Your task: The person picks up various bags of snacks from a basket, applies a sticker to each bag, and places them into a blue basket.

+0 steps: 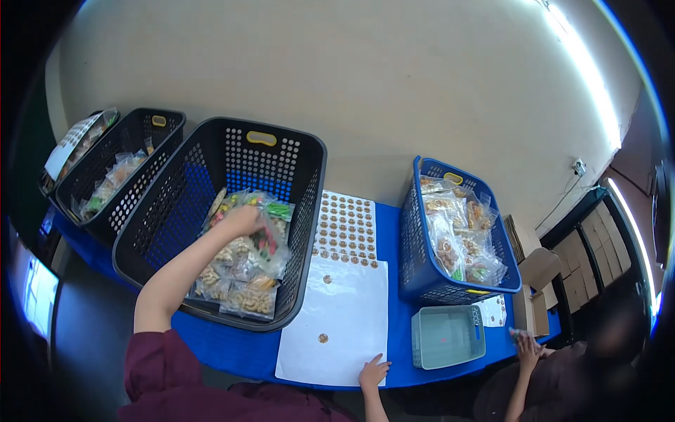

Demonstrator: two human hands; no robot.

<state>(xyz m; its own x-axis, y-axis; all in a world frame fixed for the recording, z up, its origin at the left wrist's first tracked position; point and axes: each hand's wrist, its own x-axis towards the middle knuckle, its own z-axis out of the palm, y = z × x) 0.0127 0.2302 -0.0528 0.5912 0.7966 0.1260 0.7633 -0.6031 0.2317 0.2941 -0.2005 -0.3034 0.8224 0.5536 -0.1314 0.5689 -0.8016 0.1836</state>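
My left hand (pixel 245 220) reaches down into a large black perforated basket (pixel 318 204). Its fingers are closed on a clear plastic packet (pixel 271 245) with reddish and green contents. Around and below it lie several more clear packets; one (pixel 249 301) near the basket's front holds cashew-like pieces. On the table's front edge my right hand (pixel 375 371) rests with its fingers stretched out, touching the corner of a white sheet (pixel 351 309). Two round brown stickers (pixel 323 338) are on that sheet.
Another sheet (pixel 344 221) bears rows of round stickers. A blue basket (pixel 415 264) of packets and a green tray (pixel 448 359) stand to the right. Black baskets (pixel 133 204) stand left. At the right, a co-worker's hands (pixel 527 349) hold a small packet near cardboard boxes (pixel 538 309).
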